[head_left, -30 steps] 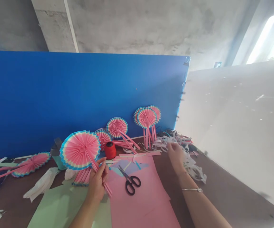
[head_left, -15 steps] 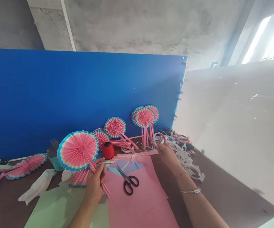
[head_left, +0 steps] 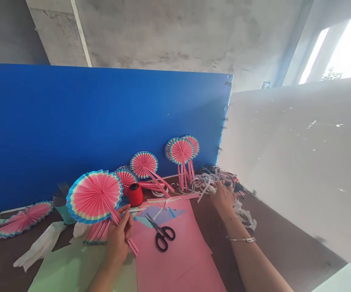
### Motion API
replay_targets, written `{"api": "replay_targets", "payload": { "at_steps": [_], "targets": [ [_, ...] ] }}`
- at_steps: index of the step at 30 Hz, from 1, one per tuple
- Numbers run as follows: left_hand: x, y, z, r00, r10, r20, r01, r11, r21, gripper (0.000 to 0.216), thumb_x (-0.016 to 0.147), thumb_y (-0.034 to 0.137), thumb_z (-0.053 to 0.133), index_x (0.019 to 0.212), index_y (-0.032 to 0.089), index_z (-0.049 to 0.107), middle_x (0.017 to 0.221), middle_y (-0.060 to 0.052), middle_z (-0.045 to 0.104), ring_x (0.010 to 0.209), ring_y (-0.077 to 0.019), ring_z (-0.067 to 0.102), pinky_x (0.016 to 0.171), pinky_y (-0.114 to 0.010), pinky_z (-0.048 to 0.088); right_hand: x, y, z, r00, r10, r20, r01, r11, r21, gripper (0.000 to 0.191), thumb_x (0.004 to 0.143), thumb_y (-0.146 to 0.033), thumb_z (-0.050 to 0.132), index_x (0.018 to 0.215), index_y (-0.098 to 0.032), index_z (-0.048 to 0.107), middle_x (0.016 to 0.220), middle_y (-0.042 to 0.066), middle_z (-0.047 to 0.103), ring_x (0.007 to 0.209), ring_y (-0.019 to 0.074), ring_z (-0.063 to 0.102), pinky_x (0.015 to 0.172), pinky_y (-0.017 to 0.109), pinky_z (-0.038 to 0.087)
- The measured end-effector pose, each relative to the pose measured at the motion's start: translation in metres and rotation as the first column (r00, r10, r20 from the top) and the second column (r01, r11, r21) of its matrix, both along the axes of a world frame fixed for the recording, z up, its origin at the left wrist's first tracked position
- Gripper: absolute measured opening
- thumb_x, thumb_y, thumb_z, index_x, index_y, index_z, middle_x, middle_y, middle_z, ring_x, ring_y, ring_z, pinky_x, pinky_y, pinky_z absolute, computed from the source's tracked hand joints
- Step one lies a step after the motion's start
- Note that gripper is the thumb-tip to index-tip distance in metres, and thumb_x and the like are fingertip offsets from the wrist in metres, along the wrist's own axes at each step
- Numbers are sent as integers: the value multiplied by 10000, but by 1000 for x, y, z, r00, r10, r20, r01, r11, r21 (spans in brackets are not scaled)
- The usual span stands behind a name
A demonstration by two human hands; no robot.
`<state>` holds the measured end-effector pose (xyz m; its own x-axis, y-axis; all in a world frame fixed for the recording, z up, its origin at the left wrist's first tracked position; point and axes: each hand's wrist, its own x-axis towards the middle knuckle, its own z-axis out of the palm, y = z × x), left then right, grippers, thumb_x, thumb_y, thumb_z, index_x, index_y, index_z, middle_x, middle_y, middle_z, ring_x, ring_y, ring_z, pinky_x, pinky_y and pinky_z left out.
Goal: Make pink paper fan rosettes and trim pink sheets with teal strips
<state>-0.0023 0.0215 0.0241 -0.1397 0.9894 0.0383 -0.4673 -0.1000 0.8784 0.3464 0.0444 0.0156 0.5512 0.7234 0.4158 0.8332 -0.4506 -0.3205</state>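
Note:
My left hand (head_left: 122, 233) is closed around the pink folded-paper handle of a round pleated paper fan (head_left: 94, 195), pink with a yellow and blue edge. The fan stands spread out, tilted to the left. My right hand (head_left: 223, 199) reaches into a heap of white paper strips (head_left: 204, 182) at the back right; its fingers look apart, with the tips partly hidden among the strips. Black-handled scissors (head_left: 162, 235) lie partly opened on pink paper sheets (head_left: 175, 263) between my hands. A red spool of thread (head_left: 135, 194) stands just behind my left hand.
Several finished fans (head_left: 181, 151) lean against the blue partition (head_left: 102, 113). Another fan (head_left: 26, 219) lies at the far left near crumpled white tissue (head_left: 41, 245). Green paper (head_left: 72, 267) covers the front left of the brown table (head_left: 272, 247). A white panel (head_left: 297, 162) borders the right.
My right hand has moved right and deeper into the strips; the pale ring at its fingertips no longer shows there. My left hand keeps holding the fan. The view has shifted slightly.

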Motion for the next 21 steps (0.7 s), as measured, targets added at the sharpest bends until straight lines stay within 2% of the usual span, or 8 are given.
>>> {"api": "replay_targets", "payload": {
  "at_steps": [3,7,11,15,17,19,21],
  "targets": [
    [0,1,-1,1000,-10,10,10,1000,6,460,605,466,811,898,184,597,497,106,466,323,-4,259,315,-123,184,5,4,-10,1000,-10,-22,9,998,-65,242,794,-105,470,986,-172,601,953,148,686,1027,335,520,795,418,342],
    [-2,1,-2,1000,-13,9,12,1000,14,453,619,464,806,910,186,598,507,105,470,329,-2,265,322,-121,190,5,8,-16,999,-24,-42,22,999,-32,240,771,-46,441,914,-160,597,882,161,678,996,334,542,776,418,345],
    [-2,1,-2,1000,-5,9,4,1000,20,446,626,456,801,916,186,596,508,105,466,335,-4,264,330,-125,188,4,10,-10,999,-19,-48,22,996,81,153,830,-152,440,893,-160,579,849,152,645,966,327,554,784,419,357],
    [-2,2,-3,1000,-1,8,1,1000,19,464,620,459,800,930,184,591,517,101,481,334,-6,261,333,-128,180,0,10,3,998,31,-46,-18,966,258,156,875,-281,398,870,-181,519,849,113,600,899,272,547,773,365,379],
    [-3,1,-2,1000,-11,26,11,1000,17,447,636,459,784,930,182,591,519,98,485,332,-5,252,334,-130,167,-4,9,9,995,84,-57,-54,914,401,177,884,-313,363,819,-200,482,787,79,561,802,244,534,736,347,382],
    [-4,-1,0,997,-43,63,42,999,20,403,670,447,748,927,179,591,526,90,494,331,-5,245,337,-134,164,-8,6,14,985,155,-76,-86,821,564,188,878,-352,370,771,-217,445,727,44,513,718,221,500,686,329,373],
    [-4,-3,2,991,-78,111,76,997,23,339,706,420,701,918,182,585,541,79,505,331,-9,252,341,-140,179,-13,3,18,967,234,-103,-107,735,670,185,850,-372,417,739,-224,424,703,23,485,671,199,466,646,313,354]
  ]
}}
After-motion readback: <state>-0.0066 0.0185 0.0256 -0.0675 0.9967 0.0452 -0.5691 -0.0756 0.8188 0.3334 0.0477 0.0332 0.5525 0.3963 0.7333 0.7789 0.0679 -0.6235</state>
